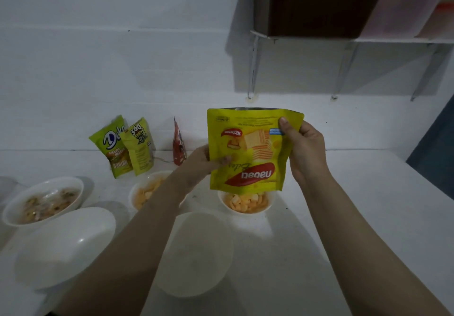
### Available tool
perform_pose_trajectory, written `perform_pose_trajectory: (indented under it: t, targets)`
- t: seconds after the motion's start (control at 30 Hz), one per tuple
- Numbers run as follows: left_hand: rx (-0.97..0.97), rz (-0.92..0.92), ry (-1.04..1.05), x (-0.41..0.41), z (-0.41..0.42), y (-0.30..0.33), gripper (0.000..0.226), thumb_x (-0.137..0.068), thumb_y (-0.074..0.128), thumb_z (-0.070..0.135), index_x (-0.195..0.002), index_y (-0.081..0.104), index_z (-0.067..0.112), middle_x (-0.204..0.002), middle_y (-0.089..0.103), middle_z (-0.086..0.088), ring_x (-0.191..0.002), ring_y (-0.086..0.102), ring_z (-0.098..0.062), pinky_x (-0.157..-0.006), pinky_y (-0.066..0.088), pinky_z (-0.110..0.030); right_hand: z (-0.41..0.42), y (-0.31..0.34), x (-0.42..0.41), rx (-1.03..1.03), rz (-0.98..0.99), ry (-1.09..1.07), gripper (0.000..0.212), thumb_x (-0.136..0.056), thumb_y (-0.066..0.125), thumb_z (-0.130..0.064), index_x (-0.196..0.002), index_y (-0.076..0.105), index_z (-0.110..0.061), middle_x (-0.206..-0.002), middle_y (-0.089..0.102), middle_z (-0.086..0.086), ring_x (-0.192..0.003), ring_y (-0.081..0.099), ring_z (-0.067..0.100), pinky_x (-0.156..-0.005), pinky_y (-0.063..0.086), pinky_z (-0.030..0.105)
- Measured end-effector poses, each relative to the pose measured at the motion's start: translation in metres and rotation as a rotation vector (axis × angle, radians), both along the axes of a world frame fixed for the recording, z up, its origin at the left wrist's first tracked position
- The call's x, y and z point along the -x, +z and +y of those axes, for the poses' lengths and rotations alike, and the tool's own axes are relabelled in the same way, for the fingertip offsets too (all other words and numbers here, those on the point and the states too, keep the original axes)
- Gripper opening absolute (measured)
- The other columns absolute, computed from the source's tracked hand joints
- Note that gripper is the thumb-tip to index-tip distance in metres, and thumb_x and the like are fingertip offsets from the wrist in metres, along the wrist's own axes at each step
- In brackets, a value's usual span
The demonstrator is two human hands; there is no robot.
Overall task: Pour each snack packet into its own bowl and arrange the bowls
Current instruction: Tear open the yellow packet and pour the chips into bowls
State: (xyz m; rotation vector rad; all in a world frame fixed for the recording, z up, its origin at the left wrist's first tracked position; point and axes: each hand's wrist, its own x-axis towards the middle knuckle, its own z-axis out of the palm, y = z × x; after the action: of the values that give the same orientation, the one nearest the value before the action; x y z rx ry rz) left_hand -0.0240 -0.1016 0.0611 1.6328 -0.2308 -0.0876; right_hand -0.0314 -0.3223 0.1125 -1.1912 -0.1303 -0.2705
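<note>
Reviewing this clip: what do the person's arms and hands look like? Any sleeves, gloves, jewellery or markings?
Both forearms are bare right down to the bottom edge of the picture, so no sleeves show. The left hand and right hand wear no gloves. No rings, watch or bracelets show on the fingers or wrists in view. Fingernails are short and unpainted where visible. The light is dim, so fine marks cannot be ruled out.

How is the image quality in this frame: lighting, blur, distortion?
Head view: dim and bluish overall, with soft shadows on the wall under the shelf; wide-angle bending stretches the forearms and the near empty bowls; the yellow packet, held upside down by left hand and right hand, is fairly sharp, its small print unreadable.
</note>
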Motion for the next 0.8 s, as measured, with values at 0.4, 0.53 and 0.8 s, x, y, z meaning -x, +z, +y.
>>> perform_pose_trajectory:
  t: [0.4,0.53,0.8]
  targets:
    - [-0.137,-0.017,0.057,-0.002,0.015,-0.054,0.017,-0.089,0.068,0.012,-0.105,0.071,0.01,-0.09,0.076,0.006,-0.085,0.069,-0.009,-0.083,0.052,-0.032,0.005,0.005,0.01,0.036,-0.058,-0.059,0.008,-0.092,0.066,-0.014,-0.09,0.073,-0.011,-0.079,0.077,-0.002,-0.073,0.073,0.013,-0.063,0.057,0.025]
    - [-0.177,-0.091,0.003,-0.002,0.013,-0.019,0.045,-0.082,0.074,0.038,-0.121,0.065,0.017,-0.115,0.072,0.002,-0.107,0.067,-0.015,-0.099,0.05,-0.044,0.002,0.006,0.012,0.055,-0.109,-0.1,0.009,-0.092,0.065,-0.012,-0.088,0.072,-0.01,-0.074,0.076,-0.006,-0.07,0.072,0.009,-0.063,0.055,0.02]
    - [0.324,-0.168,0.132,-0.013,-0.001,0.05,0.023,-0.096,0.056,0.02,-0.106,0.069,0.004,-0.096,0.075,-0.008,-0.094,0.069,-0.027,-0.088,0.055,-0.046,0.013,0.007,0.018,0.257,-0.189,-0.101,0.006,-0.088,0.07,-0.013,-0.083,0.073,-0.014,-0.073,0.075,-0.008,-0.07,0.07,0.009,-0.063,0.056,0.023]
